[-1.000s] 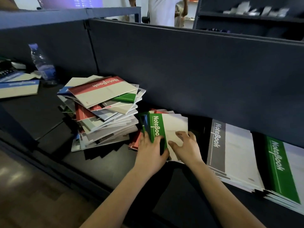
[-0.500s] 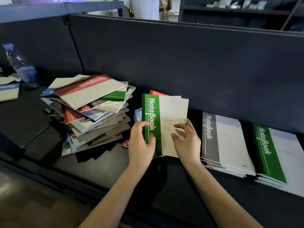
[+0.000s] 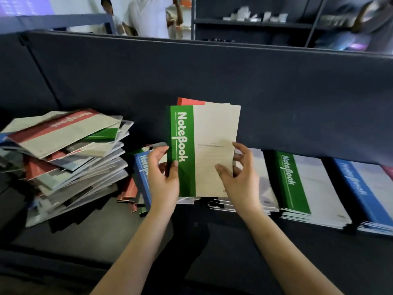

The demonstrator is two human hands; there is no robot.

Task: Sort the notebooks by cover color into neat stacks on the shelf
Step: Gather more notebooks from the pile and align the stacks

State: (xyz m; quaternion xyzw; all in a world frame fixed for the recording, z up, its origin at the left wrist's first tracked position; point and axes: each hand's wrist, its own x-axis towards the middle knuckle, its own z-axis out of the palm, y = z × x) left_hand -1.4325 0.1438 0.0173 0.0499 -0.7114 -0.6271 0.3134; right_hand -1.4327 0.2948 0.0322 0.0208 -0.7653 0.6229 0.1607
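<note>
Green notebook (image 3: 212, 133) held up off shelf, long axis upright, red notebook (image 3: 188, 101) behind it. Left hand (image 3: 163, 179) grips spine edge, right hand (image 3: 241, 179) pinches free edge. Green stack (image 3: 297, 186) lies flat to right, nearer right hand. Looks like a rightward carry next.

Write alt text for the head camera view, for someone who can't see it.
The left hand and right hand hold up a green notebook, with a red notebook behind it, above a dark shelf. A messy mixed pile lies to the left. A neat green stack and a blue stack lie to the right.
</note>
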